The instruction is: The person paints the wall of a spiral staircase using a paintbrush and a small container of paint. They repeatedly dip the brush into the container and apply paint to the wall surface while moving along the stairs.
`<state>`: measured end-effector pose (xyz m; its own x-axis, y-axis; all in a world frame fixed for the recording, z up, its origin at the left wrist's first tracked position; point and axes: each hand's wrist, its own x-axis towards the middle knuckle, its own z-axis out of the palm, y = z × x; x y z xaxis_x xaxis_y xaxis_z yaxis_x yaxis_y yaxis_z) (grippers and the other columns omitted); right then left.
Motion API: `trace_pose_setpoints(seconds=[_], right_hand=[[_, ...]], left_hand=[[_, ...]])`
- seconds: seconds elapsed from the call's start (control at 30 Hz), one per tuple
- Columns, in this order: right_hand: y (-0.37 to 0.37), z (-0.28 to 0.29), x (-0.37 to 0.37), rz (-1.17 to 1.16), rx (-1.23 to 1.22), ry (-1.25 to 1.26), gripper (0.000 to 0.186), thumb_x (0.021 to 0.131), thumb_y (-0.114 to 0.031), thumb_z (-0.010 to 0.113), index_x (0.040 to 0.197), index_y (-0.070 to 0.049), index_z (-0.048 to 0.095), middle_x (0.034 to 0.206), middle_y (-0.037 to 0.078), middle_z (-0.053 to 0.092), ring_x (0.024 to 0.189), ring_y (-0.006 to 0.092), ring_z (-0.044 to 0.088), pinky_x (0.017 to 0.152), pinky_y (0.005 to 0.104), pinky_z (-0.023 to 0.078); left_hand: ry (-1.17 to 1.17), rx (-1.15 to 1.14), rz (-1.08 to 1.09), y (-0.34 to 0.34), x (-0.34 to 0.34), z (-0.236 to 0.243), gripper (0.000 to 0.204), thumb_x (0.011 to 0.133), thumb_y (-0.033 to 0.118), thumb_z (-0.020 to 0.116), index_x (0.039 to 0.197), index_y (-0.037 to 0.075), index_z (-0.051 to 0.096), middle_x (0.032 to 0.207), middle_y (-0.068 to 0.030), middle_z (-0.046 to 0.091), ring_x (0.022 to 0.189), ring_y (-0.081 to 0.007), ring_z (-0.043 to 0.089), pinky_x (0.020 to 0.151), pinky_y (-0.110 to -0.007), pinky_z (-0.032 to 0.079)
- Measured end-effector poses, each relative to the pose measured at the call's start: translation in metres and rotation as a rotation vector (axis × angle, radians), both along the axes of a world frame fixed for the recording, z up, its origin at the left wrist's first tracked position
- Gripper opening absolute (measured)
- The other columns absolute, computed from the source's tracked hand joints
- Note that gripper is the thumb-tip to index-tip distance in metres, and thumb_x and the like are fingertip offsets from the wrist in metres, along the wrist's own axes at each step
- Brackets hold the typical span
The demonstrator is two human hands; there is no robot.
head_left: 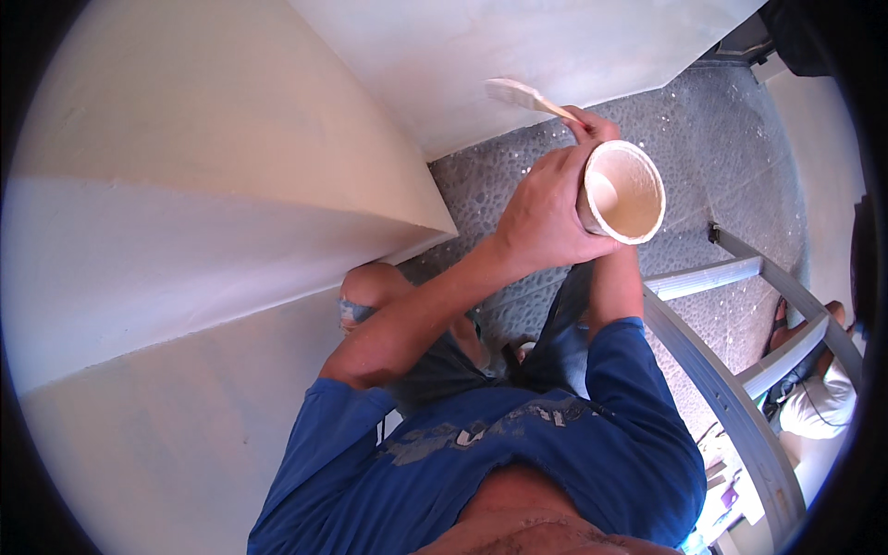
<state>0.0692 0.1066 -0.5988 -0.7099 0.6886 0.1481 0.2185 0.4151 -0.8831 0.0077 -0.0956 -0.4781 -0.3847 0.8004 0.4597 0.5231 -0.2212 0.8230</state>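
A pale cup (638, 194) with a rough whitish rim is tilted so that I look into it. My left hand (541, 208) is closed round its side. Inside, the wall is coated cream, and a lighter patch shows deeper in. Beyond the cup, my right hand (597, 128) is closed on the thin handle of a paintbrush (518, 94). The whitish bristles point left, in front of the pale wall (462, 55); I cannot tell whether they touch it. The cup and left hand hide most of my right wrist.
A metal ladder (703, 370) stands close on my right. Past its rungs is another person in a white top (819, 402). Wall corners jut out at the left (370, 203). The grey pebbled floor (499, 176) is speckled white.
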Motion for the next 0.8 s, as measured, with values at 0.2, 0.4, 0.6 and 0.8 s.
trace_pose_setpoints(seconds=[0.2,0.4,0.6,0.8], right_hand=[[0.004,0.012,0.037,-0.216,-0.102,0.004,0.022,0.097,-0.012,0.067,0.114,0.000,0.074,0.076,-0.001,0.058,0.074,0.0067,0.052,0.066,0.0262,0.044],[-0.048,0.040,0.030,-0.011,-0.252,0.060,0.026,0.096,-0.014,0.070,0.118,0.000,0.073,0.084,0.002,0.068,0.078,0.0076,0.058,0.070,0.0267,0.048],[-0.058,0.028,-0.053,0.344,-0.051,0.020,0.027,0.096,-0.015,0.073,0.120,-0.003,0.074,0.091,0.004,0.075,0.081,0.0094,0.061,0.074,0.0286,0.051],[-0.038,0.041,-0.081,0.335,-0.013,0.086,0.027,0.096,-0.016,0.073,0.122,-0.008,0.074,0.098,0.006,0.077,0.089,0.0088,0.064,0.084,0.0273,0.053]], left_hand=[[0.014,0.008,-0.019,0.000,-0.002,0.004,0.093,0.056,0.029,0.098,0.134,0.003,0.055,0.123,-0.0179,0.066,0.113,-0.0362,0.067,0.095,-0.044,0.054],[0.009,0.046,-0.031,0.003,-0.001,0.005,0.091,0.057,0.026,0.098,0.134,0.003,0.055,0.125,-0.0180,0.066,0.113,-0.0351,0.067,0.096,-0.042,0.055],[-0.018,0.021,-0.014,0.000,0.001,-0.005,0.088,0.059,0.023,0.099,0.134,0.003,0.056,0.123,-0.0179,0.068,0.113,-0.0319,0.069,0.096,-0.041,0.055],[-0.058,0.069,-0.017,0.005,-0.003,-0.003,0.090,0.058,0.023,0.096,0.134,0.001,0.053,0.119,-0.0206,0.066,0.111,-0.0374,0.066,0.095,-0.045,0.054]])
